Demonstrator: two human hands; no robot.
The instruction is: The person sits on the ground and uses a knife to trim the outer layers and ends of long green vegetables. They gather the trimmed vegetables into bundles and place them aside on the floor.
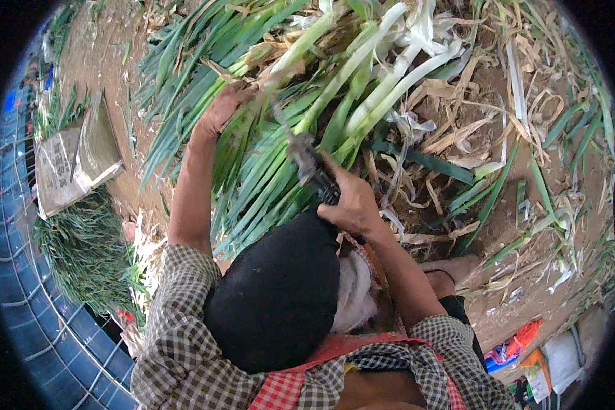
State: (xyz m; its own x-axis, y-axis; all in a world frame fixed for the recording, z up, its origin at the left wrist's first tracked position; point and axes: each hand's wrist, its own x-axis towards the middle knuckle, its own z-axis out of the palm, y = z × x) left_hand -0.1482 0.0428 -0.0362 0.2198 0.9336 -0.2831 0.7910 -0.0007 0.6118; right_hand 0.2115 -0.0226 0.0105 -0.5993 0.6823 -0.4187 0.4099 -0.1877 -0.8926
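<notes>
Large green onions with long green leaves (266, 174) and thick pale stalks (333, 82) lie across the ground before me. My left hand (230, 105) is closed around leaves and dry brown outer husks at the left of the pile. In my right hand (353, 200) is a dark, gun-shaped tool (310, 161) with a thin nozzle pointing up and left, towards the stalk near my left hand. The tip is blurred, so whether it touches the stalk cannot be told. Several peeled white stalks (405, 92) lie to the right of the tool.
Dry peeled husks (456, 118) and loose green leaves (487, 205) litter the soil at right. A heap of green onions (82, 251) stands at left below a printed sack (59, 169), beside a blue sheet with a metal grid (20, 287). A bare foot (451, 271) rests near my right forearm.
</notes>
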